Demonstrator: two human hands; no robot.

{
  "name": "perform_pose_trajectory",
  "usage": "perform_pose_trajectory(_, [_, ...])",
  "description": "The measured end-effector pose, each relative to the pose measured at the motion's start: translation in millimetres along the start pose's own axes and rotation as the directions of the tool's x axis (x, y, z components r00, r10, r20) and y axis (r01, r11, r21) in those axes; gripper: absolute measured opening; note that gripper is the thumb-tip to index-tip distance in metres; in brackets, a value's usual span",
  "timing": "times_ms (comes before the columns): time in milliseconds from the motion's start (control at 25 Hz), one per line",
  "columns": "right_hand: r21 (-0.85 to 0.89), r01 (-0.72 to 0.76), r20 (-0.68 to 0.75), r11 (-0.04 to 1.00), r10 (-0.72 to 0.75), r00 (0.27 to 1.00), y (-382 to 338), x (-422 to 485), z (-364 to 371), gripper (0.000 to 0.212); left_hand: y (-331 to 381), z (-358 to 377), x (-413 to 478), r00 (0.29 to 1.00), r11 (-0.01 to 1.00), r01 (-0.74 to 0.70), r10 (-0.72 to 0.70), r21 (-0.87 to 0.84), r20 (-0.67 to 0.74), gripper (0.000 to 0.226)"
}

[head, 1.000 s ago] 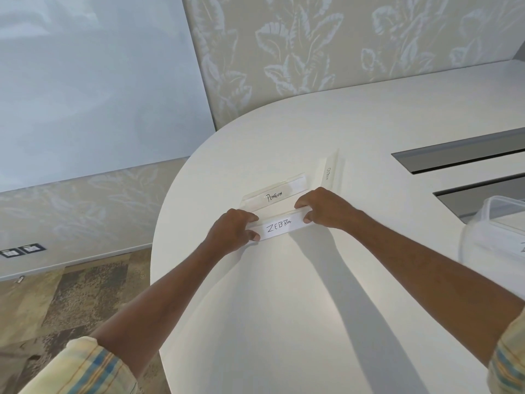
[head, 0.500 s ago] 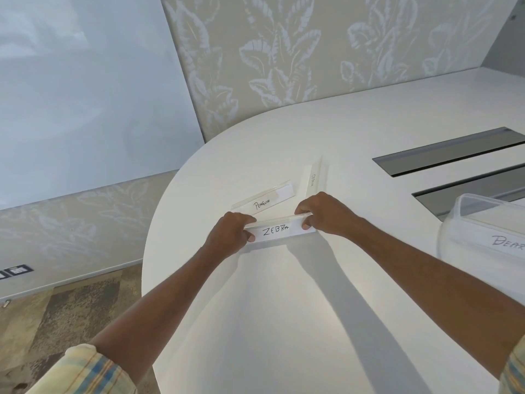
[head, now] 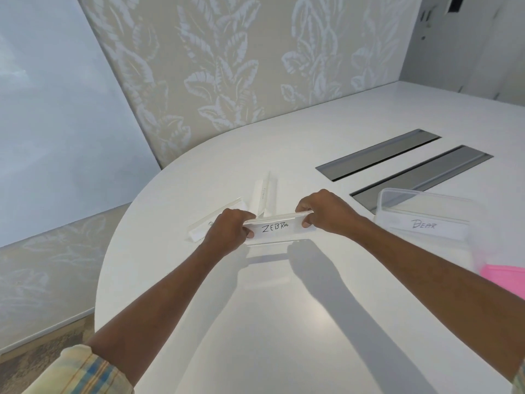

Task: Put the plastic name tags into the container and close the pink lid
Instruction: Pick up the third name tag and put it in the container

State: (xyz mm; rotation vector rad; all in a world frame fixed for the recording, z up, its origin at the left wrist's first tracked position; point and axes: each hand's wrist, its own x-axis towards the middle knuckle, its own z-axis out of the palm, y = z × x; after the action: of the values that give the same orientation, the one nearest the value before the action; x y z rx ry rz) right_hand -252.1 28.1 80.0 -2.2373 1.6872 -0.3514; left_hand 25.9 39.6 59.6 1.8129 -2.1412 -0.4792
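I see ZEBRA name tag [head: 279, 227] lifted above counter [head: 284, 322], left hand [head: 231, 233] and right hand [head: 326, 211] each pinching one end. Two other tags [head: 264, 194] lie just behind. Clear container [head: 426, 223] near right, pink lid [head: 502, 275] at counter edge.

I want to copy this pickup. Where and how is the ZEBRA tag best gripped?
By its two short ends, one hand from each side, as the left hand and right hand do here. The ZEBRA tag is a long, thin strip, so end pinches likely keep it level and the writing uncovered.
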Motion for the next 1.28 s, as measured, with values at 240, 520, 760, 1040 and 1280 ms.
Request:
perform_pose_trajectory(240, [-0.006,-0.088,-0.086,0.996,0.087,0.992,55.2,-40.1,-49.8,0.028,79.0,8.5,22.0,0.987,0.986,-0.163,0.163,0.031,-0.007,0.050])
perform_pose_trajectory(520, [-0.004,-0.148,-0.169,0.989,0.145,0.975,126.6,-83.9,-98.8,0.027,171.9,27.2,48.7,0.947,0.943,-0.321,0.317,0.085,0.048,0.039])
perform_pose_trajectory(760, [0.031,-0.217,-0.209,0.976,0.219,0.953,183.8,-115.3,-128.2,0.026,241.5,52.0,67.7,0.929,0.928,-0.367,0.363,0.058,0.072,0.043])
perform_pose_trajectory(1040, [0.072,-0.268,-0.246,0.961,0.278,0.929,243.7,-144.0,-143.7,0.036,306.1,85.1,90.0,0.900,0.905,-0.422,0.413,0.043,0.137,0.038])
perform_pose_trajectory(1280, [0.036,-0.320,-0.207,0.947,0.321,0.924,276.4,-150.9,-142.6,0.032,328.1,116.7,104.0,0.891,0.901,-0.433,0.423,0.033,0.166,0.041])
